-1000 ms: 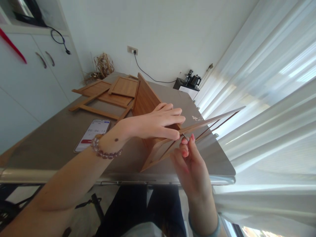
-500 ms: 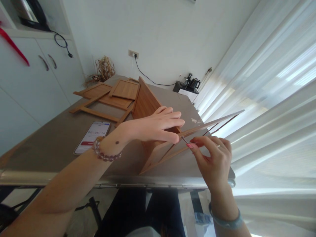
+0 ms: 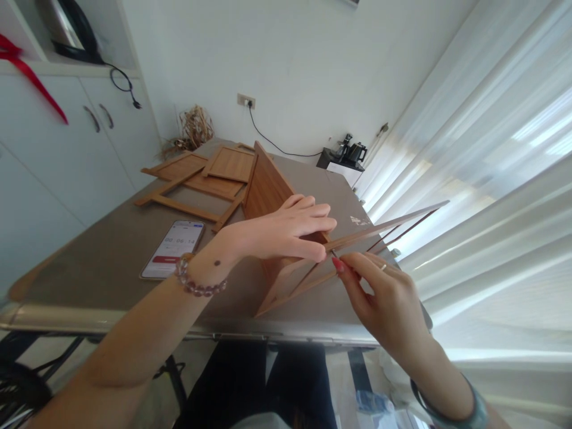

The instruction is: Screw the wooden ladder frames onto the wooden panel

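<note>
soft daylight comes through the curtains (image 3: 482,268) beyond the right edge of the table (image 3: 102,289); its near edge shines palely, and small details look blurred.

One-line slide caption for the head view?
Left hand on a wooden assembly, right hand pinching a thin metal piece at its edge; phone on the table.

Left hand (image 3: 295,231): lies over the corner where the wood board (image 3: 268,185) and wood frame (image 3: 384,227) meet.
Right hand (image 3: 384,298): pinches a thin metal stick (image 3: 334,254), its end by the frame.
Table (image 3: 102,280): gray, with flat wood pieces (image 3: 230,164) at the far left.
Phone (image 3: 172,247): face up by the left wrist, showing 00:06:14.
Bracelet (image 3: 199,290): see-through beads.
</note>
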Demonstrator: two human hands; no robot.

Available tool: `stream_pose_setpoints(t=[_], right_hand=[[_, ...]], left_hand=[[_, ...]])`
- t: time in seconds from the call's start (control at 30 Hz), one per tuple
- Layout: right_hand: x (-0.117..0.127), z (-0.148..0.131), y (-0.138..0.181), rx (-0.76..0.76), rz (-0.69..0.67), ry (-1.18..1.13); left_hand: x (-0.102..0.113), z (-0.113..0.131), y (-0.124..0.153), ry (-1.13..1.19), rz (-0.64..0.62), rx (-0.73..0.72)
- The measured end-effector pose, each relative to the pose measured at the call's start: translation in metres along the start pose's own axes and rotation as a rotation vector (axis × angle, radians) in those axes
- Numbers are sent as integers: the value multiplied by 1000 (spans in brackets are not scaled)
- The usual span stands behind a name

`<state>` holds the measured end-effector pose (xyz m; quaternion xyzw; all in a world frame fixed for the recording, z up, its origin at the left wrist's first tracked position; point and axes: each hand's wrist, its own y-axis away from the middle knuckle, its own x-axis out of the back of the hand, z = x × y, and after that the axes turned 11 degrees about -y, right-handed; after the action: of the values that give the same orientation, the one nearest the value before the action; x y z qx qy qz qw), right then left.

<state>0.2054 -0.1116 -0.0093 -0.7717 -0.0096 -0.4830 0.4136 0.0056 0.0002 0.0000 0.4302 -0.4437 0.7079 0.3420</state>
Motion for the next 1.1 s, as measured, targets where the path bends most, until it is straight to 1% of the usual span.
stream_pose_setpoints(t=[0.13,0.23,0.33,0.4,0.47,0.53,0.57,0.63,0.7,0.73,0.77,0.83,0.93,1.1], right_hand=[[-14,-7,0,-367,1,-528],[-27,-11,1,-544,43,-910],[-36,-13,1,-636,57,-1096],[-36,-11,1,-636,24,-1078],[-33,-7,2,-561,12,-891],[-29,0,3,-401,71,-573],[-27,4,3,-283,118,-396],[-22,13,2,5,187,-67],[-17,21,0,275,187,189],[-14,24,-2,372,165,285],[-11,26,-4,439,135,359],[-4,28,-8,516,76,458],[6,27,-15,577,23,544],[12,23,-21,648,31,611]], left_hand=[[0,1,0,-14,-5,20],[-1,-1,-1,-19,1,25],[-1,-4,0,-20,11,19],[-1,-5,1,-20,-4,18],[0,-5,1,-21,-21,19],[0,-4,2,-22,-28,19],[-1,-4,2,-22,-30,18],[-1,-3,2,-24,-31,19],[-2,-2,2,-27,-37,25],[-2,-2,2,-29,-38,28],[-2,-1,2,-30,-39,31],[-2,0,1,-24,-34,33],[-1,0,0,1,-32,29],[-1,-1,0,-10,-27,16]])
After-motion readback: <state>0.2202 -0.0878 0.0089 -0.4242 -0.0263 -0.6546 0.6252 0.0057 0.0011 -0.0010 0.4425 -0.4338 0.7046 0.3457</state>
